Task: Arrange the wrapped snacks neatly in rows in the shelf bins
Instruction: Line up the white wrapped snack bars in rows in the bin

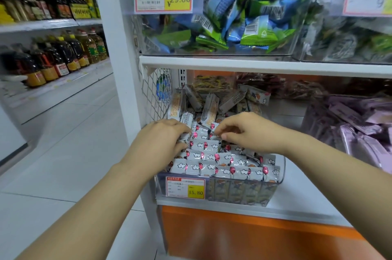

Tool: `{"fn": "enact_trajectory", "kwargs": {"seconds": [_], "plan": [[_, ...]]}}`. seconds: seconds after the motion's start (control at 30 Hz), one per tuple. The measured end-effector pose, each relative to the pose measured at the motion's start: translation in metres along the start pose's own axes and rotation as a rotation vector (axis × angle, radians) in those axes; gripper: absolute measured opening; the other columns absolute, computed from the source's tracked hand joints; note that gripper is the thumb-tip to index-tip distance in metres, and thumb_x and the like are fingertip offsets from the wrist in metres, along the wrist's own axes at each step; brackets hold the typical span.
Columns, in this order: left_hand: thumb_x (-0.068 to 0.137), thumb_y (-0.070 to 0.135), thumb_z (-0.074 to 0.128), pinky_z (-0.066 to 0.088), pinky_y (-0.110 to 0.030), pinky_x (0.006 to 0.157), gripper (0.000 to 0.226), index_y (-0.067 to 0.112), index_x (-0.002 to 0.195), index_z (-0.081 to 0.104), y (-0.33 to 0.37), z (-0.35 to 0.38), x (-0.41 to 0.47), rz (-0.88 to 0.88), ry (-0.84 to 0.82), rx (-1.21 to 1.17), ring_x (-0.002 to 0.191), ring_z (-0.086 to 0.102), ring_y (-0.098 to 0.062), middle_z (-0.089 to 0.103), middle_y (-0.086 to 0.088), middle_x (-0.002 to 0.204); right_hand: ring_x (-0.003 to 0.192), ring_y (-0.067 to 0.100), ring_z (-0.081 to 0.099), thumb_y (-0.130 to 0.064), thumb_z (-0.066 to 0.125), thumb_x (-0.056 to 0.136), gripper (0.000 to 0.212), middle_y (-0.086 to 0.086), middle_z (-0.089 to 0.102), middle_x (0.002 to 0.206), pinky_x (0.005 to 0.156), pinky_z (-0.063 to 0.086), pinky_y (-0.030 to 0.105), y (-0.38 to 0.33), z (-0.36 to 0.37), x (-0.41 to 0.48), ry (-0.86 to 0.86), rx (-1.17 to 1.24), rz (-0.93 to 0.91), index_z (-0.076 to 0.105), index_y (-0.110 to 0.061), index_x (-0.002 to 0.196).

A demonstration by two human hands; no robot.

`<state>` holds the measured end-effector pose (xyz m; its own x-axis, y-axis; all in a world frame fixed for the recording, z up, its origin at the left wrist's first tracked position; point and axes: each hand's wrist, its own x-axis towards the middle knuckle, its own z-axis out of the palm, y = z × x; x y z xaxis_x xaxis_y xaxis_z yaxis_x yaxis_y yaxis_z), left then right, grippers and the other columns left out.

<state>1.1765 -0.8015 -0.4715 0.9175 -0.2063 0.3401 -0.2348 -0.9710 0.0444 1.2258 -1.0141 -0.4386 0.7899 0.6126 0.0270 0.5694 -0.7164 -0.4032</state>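
Snacks point(203, 146) fill the clear bin point(281, 171) on the lower shelf point(301, 187). The front rows are tidy and the back pile point(212, 104) is loose. The left hand point(161, 141) curls over snacks at the bin's left side, holding them. The right hand point(248, 132) pinches one wrapper mid-bin. Best approach: brace the row with the left hand, seat the pinched one flush with its neighbours, then feed from the back pile.

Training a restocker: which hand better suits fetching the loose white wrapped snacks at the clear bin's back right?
Likely right: the right hand is nearest those loose white wrapped snacks; the left hand lies at the clear plastic bin's left.
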Motion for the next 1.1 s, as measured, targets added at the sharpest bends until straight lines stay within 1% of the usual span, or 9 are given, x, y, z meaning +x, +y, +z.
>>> {"fn": "enact_trajectory", "kwargs": {"seconds": [0.1, 0.23, 0.33, 0.43, 0.53, 0.73, 0.87, 1.0, 1.1], "plan": [[0.091, 0.037, 0.058, 0.039, -0.026, 0.078, 0.028, 0.025, 0.117, 0.058, 0.0, 0.0, -0.002, -0.032, 0.043, -0.038, 0.106, 0.056, -0.015, 0.061, 0.009, 0.118, 0.09, 0.001, 0.059, -0.021, 0.055, 0.094, 0.023, -0.015, 0.063, 0.099, 0.075, 0.041, 0.007, -0.002, 0.002, 0.004, 0.041, 0.124, 0.02, 0.064, -0.023, 0.115], [0.089, 0.023, 0.062, 0.036, -0.027, 0.062, 0.004, 0.019, 0.09, 0.061, 0.002, 0.0, -0.007, -0.059, 0.183, -0.117, 0.081, 0.061, -0.019, 0.064, 0.007, 0.09, 0.098, 0.006, 0.063, -0.02, 0.056, 0.094, 0.025, -0.01, 0.065, 0.106, 0.087, 0.048, 0.022, -0.005, 0.009, 0.013, 0.065, 0.27, 0.037, 0.06, -0.025, 0.118], [0.088, 0.018, 0.062, 0.034, -0.025, 0.056, 0.008, 0.021, 0.081, 0.059, 0.001, -0.003, -0.008, -0.066, 0.269, -0.145, 0.071, 0.059, -0.015, 0.062, 0.01, 0.08, 0.103, 0.004, 0.06, -0.021, 0.056, 0.094, 0.032, -0.007, 0.062, 0.116, 0.09, 0.046, 0.021, -0.007, 0.012, 0.019, 0.078, 0.339, 0.042, 0.055, -0.024, 0.125], [0.089, 0.034, 0.061, 0.036, -0.025, 0.064, 0.01, 0.024, 0.087, 0.062, 0.002, -0.005, -0.008, -0.047, 0.263, -0.111, 0.082, 0.059, -0.013, 0.064, 0.012, 0.087, 0.106, 0.005, 0.058, -0.02, 0.054, 0.095, 0.036, -0.006, 0.06, 0.119, 0.09, 0.046, 0.019, -0.008, 0.013, 0.022, 0.084, 0.362, 0.07, 0.052, -0.021, 0.13], [0.086, 0.053, 0.057, 0.039, -0.029, 0.086, 0.033, 0.03, 0.109, 0.059, 0.005, 0.002, -0.007, -0.033, 0.145, 0.025, 0.104, 0.057, -0.016, 0.064, 0.009, 0.109, 0.107, 0.007, 0.058, -0.017, 0.051, 0.096, 0.038, -0.004, 0.06, 0.123, 0.09, 0.047, 0.022, -0.009, 0.015, 0.024, 0.064, 0.376, 0.101, 0.049, -0.02, 0.134], [0.082, 0.064, 0.053, 0.034, -0.03, 0.097, 0.058, 0.037, 0.133, 0.045, 0.006, 0.004, -0.001, -0.043, 0.013, 0.117, 0.119, 0.047, -0.014, 0.051, 0.01, 0.127, 0.112, 0.036, 0.058, -0.023, 0.048, 0.097, 0.038, 0.0, 0.066, 0.117, 0.096, 0.046, 0.052, -0.019, 0.023, 0.026, -0.002, 0.4, 0.151, 0.047, -0.02, 0.135], [0.082, 0.055, 0.061, 0.036, -0.029, 0.092, 0.055, 0.037, 0.131, 0.047, 0.006, 0.003, 0.002, -0.069, -0.014, 0.078, 0.118, 0.048, -0.014, 0.051, 0.011, 0.125, 0.113, 0.018, 0.058, -0.019, 0.049, 0.097, 0.04, 0.003, 0.065, 0.122, 0.1, 0.045, 0.037, -0.024, 0.025, 0.035, -0.043, 0.45, 0.194, 0.045, -0.018, 0.137], [0.085, 0.046, 0.062, 0.036, -0.027, 0.09, 0.044, 0.034, 0.127, 0.052, 0.003, 0.002, 0.001, -0.068, 0.011, 0.006, 0.114, 0.05, -0.014, 0.056, 0.01, 0.122, 0.098, 0.02, 0.062, -0.01, 0.052, 0.094, 0.036, 0.014, 0.066, 0.116, 0.089, 0.048, 0.033, -0.029, 0.027, 0.043, -0.033, 0.647, 0.239, 0.051, -0.014, 0.131], [0.086, 0.041, 0.063, 0.035, -0.027, 0.088, 0.037, 0.031, 0.122, 0.058, 0.003, 0.001, -0.001, -0.072, 0.07, -0.071, 0.108, 0.054, -0.017, 0.063, 0.008, 0.117, 0.096, 0.019, 0.063, -0.003, 0.05, 0.095, 0.025, 0.014, 0.067, 0.111, 0.091, 0.05, 0.028, -0.031, 0.029, 0.042, -0.024, 0.812, 0.252, 0.06, -0.015, 0.113]]}}
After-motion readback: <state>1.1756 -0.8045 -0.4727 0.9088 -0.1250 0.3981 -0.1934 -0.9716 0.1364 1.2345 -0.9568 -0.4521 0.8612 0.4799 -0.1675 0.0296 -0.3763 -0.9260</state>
